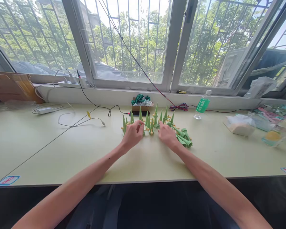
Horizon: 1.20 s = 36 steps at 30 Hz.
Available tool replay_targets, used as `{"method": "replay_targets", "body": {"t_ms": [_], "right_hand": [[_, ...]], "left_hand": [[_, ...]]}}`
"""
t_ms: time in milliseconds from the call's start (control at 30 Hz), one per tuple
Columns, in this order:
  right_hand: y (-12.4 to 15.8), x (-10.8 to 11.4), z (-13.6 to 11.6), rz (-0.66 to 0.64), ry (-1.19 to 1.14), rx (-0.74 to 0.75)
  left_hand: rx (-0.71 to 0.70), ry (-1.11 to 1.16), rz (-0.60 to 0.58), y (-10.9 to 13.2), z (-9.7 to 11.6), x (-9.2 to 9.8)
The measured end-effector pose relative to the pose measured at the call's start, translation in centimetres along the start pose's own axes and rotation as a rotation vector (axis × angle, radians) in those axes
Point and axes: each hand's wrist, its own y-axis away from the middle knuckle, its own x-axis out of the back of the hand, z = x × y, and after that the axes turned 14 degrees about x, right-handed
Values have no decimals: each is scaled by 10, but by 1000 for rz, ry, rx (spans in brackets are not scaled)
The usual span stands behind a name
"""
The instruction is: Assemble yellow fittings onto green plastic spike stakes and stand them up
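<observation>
Several green cone-shaped plant watering spikes [151, 127] with small yellow valves stand point-up in a cluster on the table. My left hand [133, 132] is at the cluster's left front, thumb and fingertips pinched together; what is between them, if anything, is too small to make out. My right hand [168, 135] reaches into the cluster's right side, its curled fingers on a green watering spike [157, 126] that they partly hide. More green spikes [184, 140] lie on their sides in a loose pile just right of that hand.
Behind the spikes are a black phone [139, 113] on a cable and a small box [141, 103] with green wrappings. A water bottle [202, 105] and a tissue pack [239, 124] stand to the right. Cables [83, 117] cross the table [73, 149] at left.
</observation>
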Motion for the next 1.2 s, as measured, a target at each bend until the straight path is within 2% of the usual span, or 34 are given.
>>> {"method": "replay_targets", "body": {"t_ms": [67, 167, 267, 567, 733, 1200], "right_hand": [[1, 2, -3, 128, -73, 43], [2, 5, -8, 325, -259, 184], [4, 5, -14, 403, -454, 306], [5, -7, -18, 371, -720, 454], [5, -7, -18, 333, -763, 454], [6, -5, -19, 299, -708, 470]], "left_hand": [[15, 14, 3, 0, 2, 0], [51, 76, -5, -1, 5, 3], [99, 174, -47, -2, 7, 5], [95, 301, -225, 0, 4, 4], [100, 299, -237, 1, 3, 1], [117, 265, -269, 1, 1, 0]]}}
